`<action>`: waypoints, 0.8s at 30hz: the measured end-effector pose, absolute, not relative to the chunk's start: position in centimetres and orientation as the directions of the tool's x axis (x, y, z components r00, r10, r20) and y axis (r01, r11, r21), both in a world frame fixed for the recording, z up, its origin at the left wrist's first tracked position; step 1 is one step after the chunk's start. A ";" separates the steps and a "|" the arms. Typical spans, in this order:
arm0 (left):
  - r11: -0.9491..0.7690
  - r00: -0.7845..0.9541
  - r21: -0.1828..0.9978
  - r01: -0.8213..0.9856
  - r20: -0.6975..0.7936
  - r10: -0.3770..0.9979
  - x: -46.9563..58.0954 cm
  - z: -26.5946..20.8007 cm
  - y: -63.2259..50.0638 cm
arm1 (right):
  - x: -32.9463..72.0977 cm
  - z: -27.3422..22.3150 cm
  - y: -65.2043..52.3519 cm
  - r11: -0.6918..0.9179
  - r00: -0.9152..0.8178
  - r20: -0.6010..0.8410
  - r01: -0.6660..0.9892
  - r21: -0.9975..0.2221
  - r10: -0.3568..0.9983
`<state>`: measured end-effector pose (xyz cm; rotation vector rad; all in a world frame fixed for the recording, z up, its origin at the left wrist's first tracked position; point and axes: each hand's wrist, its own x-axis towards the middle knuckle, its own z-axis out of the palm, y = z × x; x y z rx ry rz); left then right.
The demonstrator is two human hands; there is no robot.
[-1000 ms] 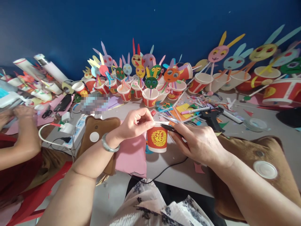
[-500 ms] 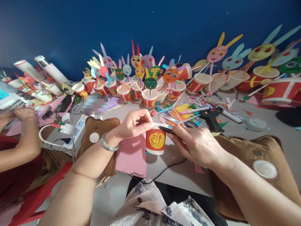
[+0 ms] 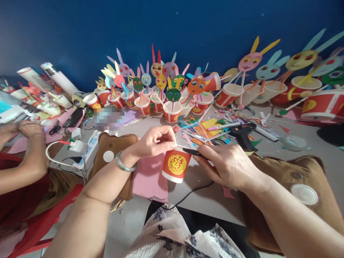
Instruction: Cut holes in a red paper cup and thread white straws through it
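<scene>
A red and white paper cup (image 3: 176, 166) with a yellow round emblem is held up in front of me, its base tilted toward the lower left. My left hand (image 3: 158, 141), with a bangle at its wrist, pinches the cup's rim between thumb and fingers. Dark-bladed scissors (image 3: 190, 151) are in my right hand (image 3: 221, 163), their blades at the right side of the rim. How far apart the blades are is hard to make out. Both hands are closed, and the fingers hide part of the rim and the scissor handles.
Behind stand several cups with paper rabbit faces (image 3: 173, 94). Paper scraps (image 3: 206, 125) and a black glue gun (image 3: 244, 134) lie to the right. Brown cushions (image 3: 115, 145), pink paper (image 3: 150, 179), a black cable (image 3: 188, 199) and a power strip (image 3: 90, 150) surround me. Another person's arm (image 3: 29, 157) is at left.
The cup has tipped, its base swinging slightly left and down. The scissors remain at the rim, and both hands have barely moved.
</scene>
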<state>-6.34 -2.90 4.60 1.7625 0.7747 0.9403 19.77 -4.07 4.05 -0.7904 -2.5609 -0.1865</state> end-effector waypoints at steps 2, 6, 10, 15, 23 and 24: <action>-0.337 0.519 0.936 0.099 0.241 0.820 -6.3 4.7 -2.8 | 19.8 4.0 -4.1 0.830 -0.737 0.457 0.557 -0.007 0.498; -0.365 0.553 0.925 0.105 0.251 0.795 -6.3 4.9 -2.7 | 19.7 4.0 -4.2 0.843 -0.753 0.450 0.538 -0.001 0.480; -0.370 0.565 0.919 0.137 0.234 0.791 -6.3 5.0 -2.7 | 19.7 4.1 -4.3 0.845 -0.763 0.442 0.535 0.020 0.472; -0.381 0.558 0.913 0.146 0.242 0.794 -6.2 5.1 -2.7 | 19.5 4.1 -4.4 0.823 -0.756 0.448 0.563 0.075 0.477; -0.399 0.541 0.908 0.129 0.272 0.795 -6.4 4.8 -2.7 | 19.4 4.1 -4.6 0.808 -0.743 0.461 0.583 0.090 0.485; -0.395 0.540 0.909 0.133 0.268 0.798 -6.4 4.8 -2.7 | 19.5 4.0 -4.6 0.809 -0.744 0.457 0.582 0.083 0.488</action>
